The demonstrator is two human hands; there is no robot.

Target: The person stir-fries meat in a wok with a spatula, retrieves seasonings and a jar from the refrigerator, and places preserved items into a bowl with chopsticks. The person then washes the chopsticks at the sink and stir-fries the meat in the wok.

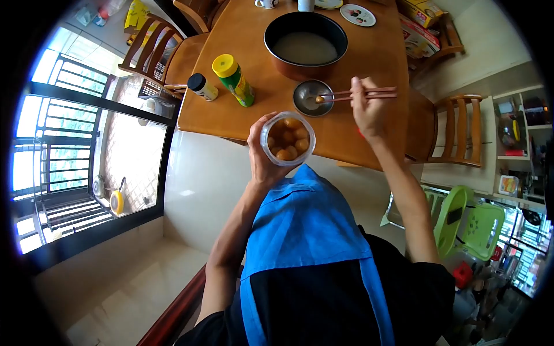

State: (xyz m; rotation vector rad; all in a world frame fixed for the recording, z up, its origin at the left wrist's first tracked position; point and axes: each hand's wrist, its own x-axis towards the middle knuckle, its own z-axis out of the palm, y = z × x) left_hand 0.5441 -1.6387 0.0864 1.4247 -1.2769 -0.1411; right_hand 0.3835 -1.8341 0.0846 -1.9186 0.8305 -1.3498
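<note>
My left hand is wrapped round a clear plastic tub, tilted towards me at the table's front edge. Several round brown balls sit in dark liquid inside it. Between the fingers of my right hand is a pair of reddish-brown chopsticks. Their tips reach into a small metal bowl, where a small brownish ball shows at the tips. Whether the chopsticks pinch it, I cannot tell.
Behind the bowl stands a large dark pot of cloudy liquid. A green yellow-lidded canister and a black-lidded jar are on the left of the wooden table. A plate lies far right; chairs flank the table.
</note>
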